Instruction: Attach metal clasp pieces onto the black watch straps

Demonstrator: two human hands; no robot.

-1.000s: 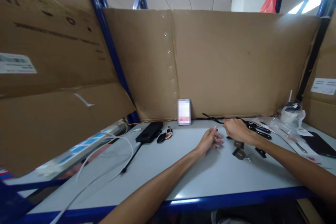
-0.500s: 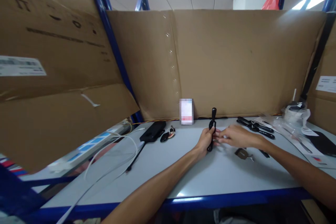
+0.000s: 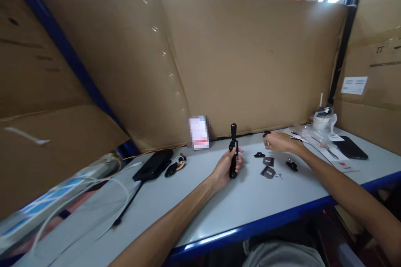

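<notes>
Brown cardboard sheets (image 3: 250,62) wall in your pale grey table (image 3: 250,204) with its blue front edge. Your left hand (image 3: 224,167) sits mid-table, fingers wrapped around a slim black rod-shaped tool (image 3: 233,142), its long axis upright. Your right hand (image 3: 278,142) lies farther right, fingertips bunched at a small black piece (image 3: 266,133); whether they pinch it, you cannot tell from here. Small dark flat parts (image 3: 268,171) lie between your hands, nearer the right one.

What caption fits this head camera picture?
Left hand holds a black rod upright at the table; right hand rests beside small black parts.
</notes>
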